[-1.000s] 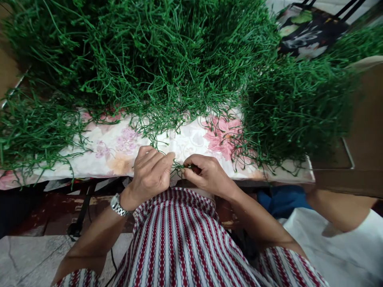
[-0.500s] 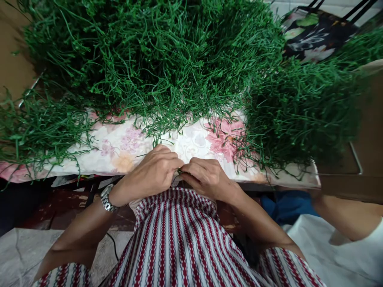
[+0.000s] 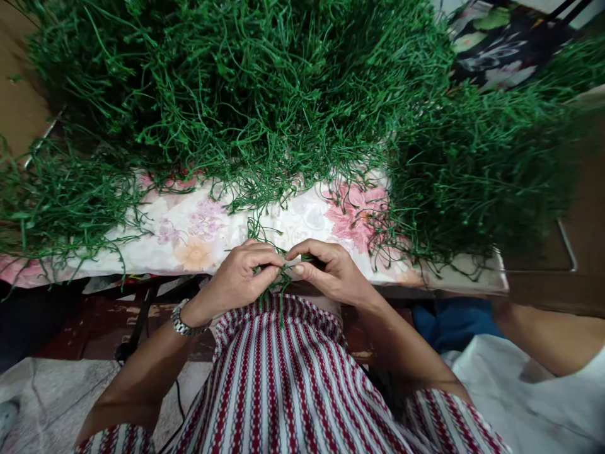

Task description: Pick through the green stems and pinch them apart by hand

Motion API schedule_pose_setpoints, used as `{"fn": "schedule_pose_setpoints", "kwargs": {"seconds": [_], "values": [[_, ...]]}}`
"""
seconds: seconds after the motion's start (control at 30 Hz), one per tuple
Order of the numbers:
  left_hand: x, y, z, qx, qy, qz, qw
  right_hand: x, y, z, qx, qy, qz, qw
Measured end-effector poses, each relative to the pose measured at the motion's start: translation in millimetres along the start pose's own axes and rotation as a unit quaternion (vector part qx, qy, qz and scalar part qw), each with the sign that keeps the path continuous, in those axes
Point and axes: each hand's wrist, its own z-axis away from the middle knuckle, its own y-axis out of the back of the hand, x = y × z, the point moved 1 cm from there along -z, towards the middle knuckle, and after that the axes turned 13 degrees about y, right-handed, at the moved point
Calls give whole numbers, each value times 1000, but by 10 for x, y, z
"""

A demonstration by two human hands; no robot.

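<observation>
Both hands meet over my lap at the near edge of the table. My left hand (image 3: 248,268), with a metal watch on the wrist, is closed on some thin green stems (image 3: 282,287), thumb pressed toward the index finger. Facing it, my right hand (image 3: 331,271) has its thumb and index finger curved around the same stems in a pinch. Loose ends hang below the fingertips against the striped clothing. A few more stems (image 3: 258,227) lie just beyond my hands on the floral tablecloth (image 3: 302,221). Whether the stems are plastic or real I cannot tell.
A large heap of green stems (image 3: 246,88) covers the back of the table. Smaller piles lie left (image 3: 70,202) and right (image 3: 463,183). At the back right is a dark floral bag (image 3: 501,47). Another person's arm (image 3: 553,334) is at the right.
My fingers have loosened and my hands have turned, so the green stems now show between and below them. Before, the fists mostly hid what they held. The view has shifted slightly.
</observation>
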Motion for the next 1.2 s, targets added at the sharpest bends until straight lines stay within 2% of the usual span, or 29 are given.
{"fn": "schedule_pose_setpoints", "kwargs": {"seconds": [0.13, 0.27, 0.4, 0.5, 0.6, 0.67, 0.77, 0.87, 1.0, 1.13, 1.2], "values": [[-27, -47, 10, 42, -11, 13, 999, 24, -57, 6, 7, 12, 21, 1000], [-50, -74, 8, 58, -24, 29, 998, 62, -139, 19, 31, 14, 21, 999], [-72, -63, 2, 45, -22, 20, 999, 73, -185, 24, 35, 12, 29, 999], [-78, -46, 0, 32, -22, 13, 999, 53, -183, 16, 45, 32, 53, 997], [-70, -35, 2, 18, -21, 4, 1000, 27, -146, -3, 29, 50, 68, 996], [-56, -31, 6, 28, -23, -26, 999, 18, -112, -16, 5, 52, 64, 997], [-29, -39, 21, 68, -42, -123, 989, 20, -75, -25, -18, 46, 71, 996], [-9, -69, 40, 75, -71, -213, 972, 26, -71, -14, -6, 60, 128, 990], [-4, -120, 56, 82, -88, -276, 954, 37, -79, 16, 22, 75, 182, 980], [-5, -158, 57, 95, -99, -293, 946, 72, -87, 31, -8, 40, 119, 992], [-6, -166, 52, 100, -101, -293, 946, 87, -101, 36, 5, 31, 86, 996]]}}
